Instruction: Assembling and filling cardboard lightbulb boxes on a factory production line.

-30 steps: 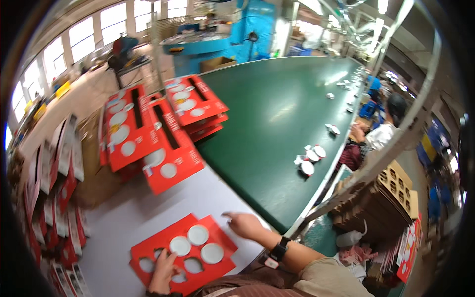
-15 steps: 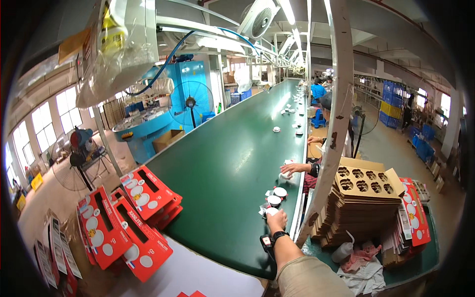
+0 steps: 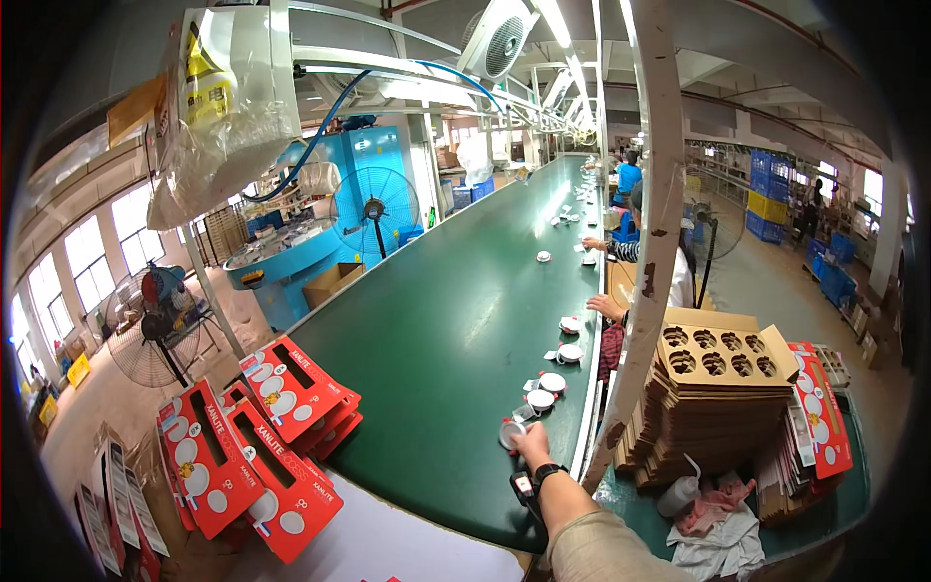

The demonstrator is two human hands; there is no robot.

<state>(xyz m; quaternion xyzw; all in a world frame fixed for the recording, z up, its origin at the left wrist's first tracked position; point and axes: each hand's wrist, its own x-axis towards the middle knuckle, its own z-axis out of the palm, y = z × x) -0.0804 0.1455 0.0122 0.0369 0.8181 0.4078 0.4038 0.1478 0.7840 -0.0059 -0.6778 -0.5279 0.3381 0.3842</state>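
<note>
My right hand (image 3: 530, 441), with a dark band and a watch-like device at the wrist, is closed on the edge of a round white lamp (image 3: 508, 436) at the near end of the green conveyor belt (image 3: 436, 349). The lamp is tilted, its pale face partly turned toward me. Just beyond it lie two more white lamps (image 3: 540, 400) with red bits at their rims and small tabs beside them. Farther along the belt's right side sit others like them (image 3: 569, 353). My left hand is out of the picture.
Red printed carton sleeves (image 3: 278, 485) lie piled on the white table at left. On the right stand stacked cardboard inserts (image 3: 718, 388) with round cut-outs, a white bottle (image 3: 679, 493) and cloths. A metal post (image 3: 648, 242) rises beside the belt. A co-worker's hand (image 3: 609, 308) is at the belt's edge.
My right hand has drawn slightly left and nearer with the lamp, which is now tilted. The co-worker's hand has pulled back toward the belt's edge, leaving lamps lying there.
</note>
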